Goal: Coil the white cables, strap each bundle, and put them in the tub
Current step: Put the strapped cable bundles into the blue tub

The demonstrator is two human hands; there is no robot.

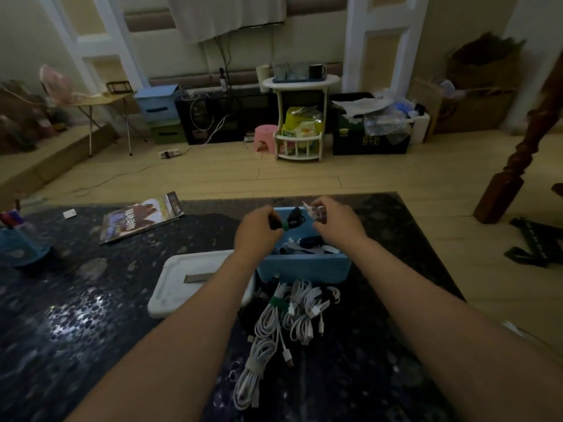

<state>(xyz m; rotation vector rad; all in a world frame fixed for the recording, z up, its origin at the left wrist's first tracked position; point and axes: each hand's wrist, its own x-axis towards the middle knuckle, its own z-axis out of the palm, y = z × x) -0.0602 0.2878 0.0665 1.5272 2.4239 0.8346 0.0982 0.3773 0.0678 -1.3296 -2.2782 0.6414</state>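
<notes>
Above the blue tub [304, 266], toward the far side of the dark surface [76, 315], both hands are raised and busy. The left hand [259, 229] is curled round something small and dark with a green strap [285, 226] showing at its fingertips, probably a roll of strapping. The right hand [335, 220] pinches a small white cable bundle [313, 212], blurred, held over the far half of the tub. The two hands are near each other but not touching.

Below them the tub already holds several dark and white items, too jumbled to tell apart. Its white lid [182, 278] lies flat just left of it. On the near side of the tub, between the forearms, sits a heap of white cables [289, 312]: one bundle wears a green strap [278, 303], another nearer one a pale strap [254, 365], and others look loosely coiled and unbound. A magazine [140, 217] lies far left.

The step in hand looks like strapping the small coil in the right hand. Next, I judge, the strap must be wrapped round the coil's waist and closed while the right hand keeps the loops from springing apart, then the bundle lowered into the tub; the heap suggests much work remains
</notes>
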